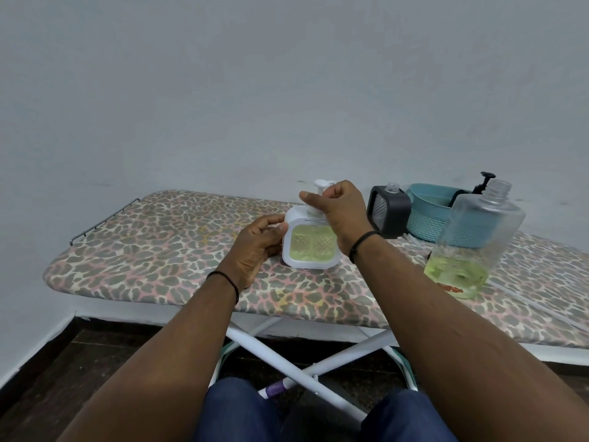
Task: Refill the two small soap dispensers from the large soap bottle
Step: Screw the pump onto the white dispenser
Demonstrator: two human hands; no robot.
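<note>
Both hands are on the white soap dispenser (310, 247), which stands on the leopard-print ironing board (159, 244) near its middle. Her or his left hand (255, 250) curls round the dispenser's left edge, thumb and fingers gripping the side. At the top, the right hand (339, 215) pinches the white pump head (320, 186) at the neck; the hand hides most of the collar, so whether the pump is fully seated cannot be made out. Green soap fills the dispenser's window nearly to the top.

To the right stands a black soap dispenser (389, 210) with an open clear neck, its pump off; its level is hard to judge. Just behind it sits a teal basket (427, 218), and a black pump (484, 181) pokes up from inside it, the lower part hidden. Nearer, at the right, the large soap bottle (471, 244) stands uncapped, with green soap only in its lowest part. A red and orange label at its base is too distorted to read. No writing is legible anywhere. Each wrist wears a thin black band.
</note>
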